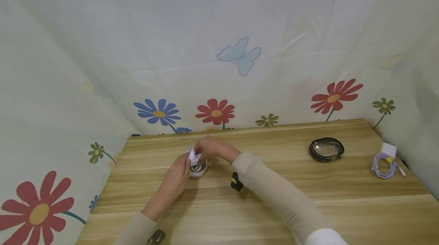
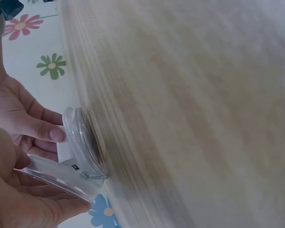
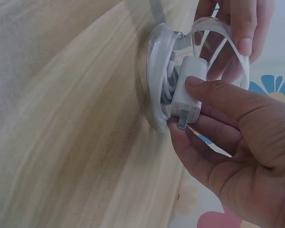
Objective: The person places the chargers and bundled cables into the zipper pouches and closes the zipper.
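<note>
A round clear zip case [image 3: 156,78] sits on the wooden table in the right wrist view, its lid raised. Inside lies a coiled white cable [image 3: 168,85]. My right hand [image 1: 210,148] pinches a white charger plug [image 3: 186,88] between thumb and fingers at the case's opening, metal prong outward. My left hand [image 1: 176,172] holds the clear lid [image 2: 61,172] by its edge, thumb on one side and fingers on the other. In the head view the hands cover part of the case.
A black-rimmed clear case [image 1: 326,149] lies to the right. Beyond it are a white charger [image 1: 388,149] and coiled purple cable [image 1: 385,167]. A small black item [image 1: 236,182] with a yellow-green mark lies near the right sleeve. Another dark object [image 1: 156,236] is at the front edge.
</note>
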### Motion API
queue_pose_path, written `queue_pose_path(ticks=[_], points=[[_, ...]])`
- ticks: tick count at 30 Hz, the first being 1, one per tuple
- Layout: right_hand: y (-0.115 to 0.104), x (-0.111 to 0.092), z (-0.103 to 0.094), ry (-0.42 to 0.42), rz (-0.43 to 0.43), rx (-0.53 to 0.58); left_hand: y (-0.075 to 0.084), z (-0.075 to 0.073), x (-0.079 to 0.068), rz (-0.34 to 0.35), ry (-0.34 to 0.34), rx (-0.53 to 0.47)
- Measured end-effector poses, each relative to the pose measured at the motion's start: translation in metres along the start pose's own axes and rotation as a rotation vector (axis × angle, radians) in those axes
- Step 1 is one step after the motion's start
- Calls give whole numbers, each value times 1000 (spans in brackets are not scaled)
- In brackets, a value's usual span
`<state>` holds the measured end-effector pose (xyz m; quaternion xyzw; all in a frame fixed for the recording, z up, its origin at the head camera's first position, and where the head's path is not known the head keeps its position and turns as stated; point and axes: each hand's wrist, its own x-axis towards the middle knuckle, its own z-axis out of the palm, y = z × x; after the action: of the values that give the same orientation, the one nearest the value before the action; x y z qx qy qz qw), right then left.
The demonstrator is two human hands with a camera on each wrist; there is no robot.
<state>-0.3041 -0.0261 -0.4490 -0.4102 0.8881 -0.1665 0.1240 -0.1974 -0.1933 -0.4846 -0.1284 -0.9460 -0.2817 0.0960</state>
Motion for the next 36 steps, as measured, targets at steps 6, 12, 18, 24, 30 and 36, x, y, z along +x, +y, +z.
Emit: queue_pose_path(ticks=[6,12,18,24,30,36], points=[[-2,-3,6,43,47,98,-1,2,-2,-13,0,-2],[-4,-4,11,73,96,232,1,3,-3,-16,6,-8],[1,-9,15,85,41,334,3,4,-3,-6,-1,3],[9,-18,13,99,141,466,4,3,-2,15,4,10],[7,-19,14,145,152,491,3,4,-2,59,31,41],[7,-18,19,213,135,468,5,5,-3,96,14,82]])
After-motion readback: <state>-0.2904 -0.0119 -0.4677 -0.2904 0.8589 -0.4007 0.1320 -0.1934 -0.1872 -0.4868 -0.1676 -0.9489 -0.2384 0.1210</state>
